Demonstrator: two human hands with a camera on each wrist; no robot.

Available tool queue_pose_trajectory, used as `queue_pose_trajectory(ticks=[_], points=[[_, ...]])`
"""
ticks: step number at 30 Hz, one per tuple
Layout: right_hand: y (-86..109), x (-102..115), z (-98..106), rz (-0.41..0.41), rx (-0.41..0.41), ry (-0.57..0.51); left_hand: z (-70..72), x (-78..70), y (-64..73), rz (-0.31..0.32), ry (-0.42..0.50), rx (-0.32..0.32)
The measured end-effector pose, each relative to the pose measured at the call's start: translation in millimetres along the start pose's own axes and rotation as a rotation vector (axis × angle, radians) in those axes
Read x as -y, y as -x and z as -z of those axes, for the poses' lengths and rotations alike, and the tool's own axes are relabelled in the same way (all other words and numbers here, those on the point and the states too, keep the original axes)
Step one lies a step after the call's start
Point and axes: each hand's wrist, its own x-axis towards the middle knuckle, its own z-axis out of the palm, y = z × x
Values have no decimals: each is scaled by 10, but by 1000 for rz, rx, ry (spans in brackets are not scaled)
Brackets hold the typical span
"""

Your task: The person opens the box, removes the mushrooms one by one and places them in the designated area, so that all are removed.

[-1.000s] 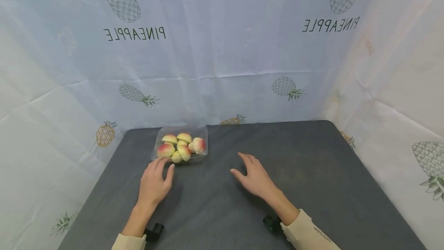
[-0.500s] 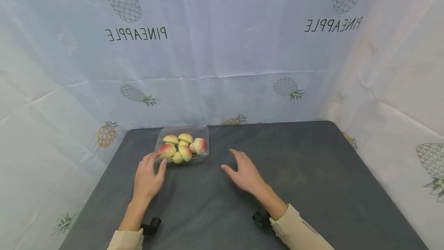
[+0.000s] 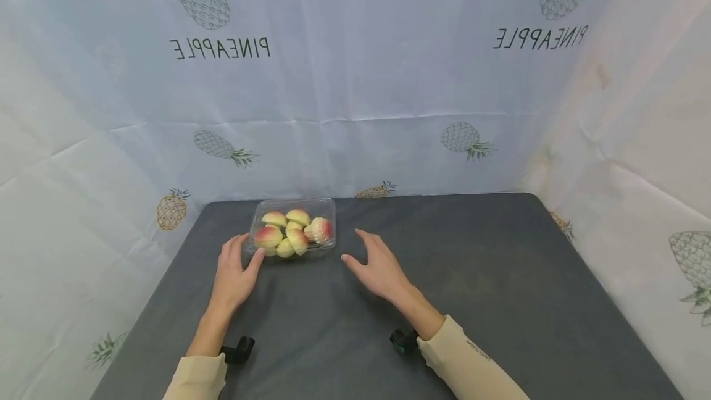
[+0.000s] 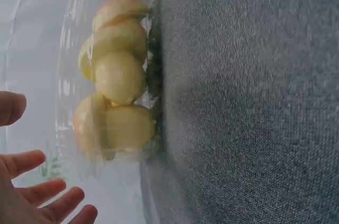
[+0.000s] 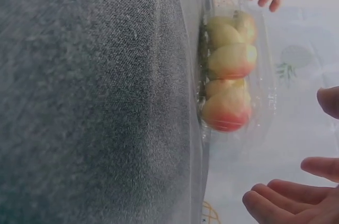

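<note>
A clear plastic box (image 3: 324, 205) stands at the back left of the table, holding several yellow fruit pieces with red blush (image 3: 297, 240), peach-like in look. My left hand (image 3: 233, 278) is at the box's near left corner, thumb and fingers spread. In the left wrist view, the fingertips (image 4: 55, 185) are beside the box's clear wall. My right hand (image 3: 381, 268) hovers just right of the box, thumb apart from the extended fingers, with a small gap to the box's right side. Neither hand holds anything.
Dark grey cloth covers the table (image 3: 478, 276). White curtains with pineapple prints (image 3: 389, 79) hang close behind it and along both sides. A black wrist camera (image 3: 239, 350) is strapped to my left wrist, another black device (image 3: 403, 341) to the right.
My right hand has moved left and forward, closer to the box. My left hand has shifted left from the box's front to its left corner. The box stays in place.
</note>
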Motion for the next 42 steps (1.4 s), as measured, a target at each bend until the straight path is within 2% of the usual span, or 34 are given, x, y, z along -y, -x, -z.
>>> queue_pose_trajectory(ticks=[12,19,34,38,42], points=[[-248,-29,-108,17,-5,-25,-3,153,-103,128,67,82],[-366,-16,-168,9,4,-63,-1,226,-168,196,157,134],[-590,82,-302,20,41,-127,-2,276,-276,258,258,222],[-655,92,-334,-13,47,-133,-12,297,-320,249,285,259],[-714,71,-376,-41,58,-145,-39,326,-360,250,362,280]])
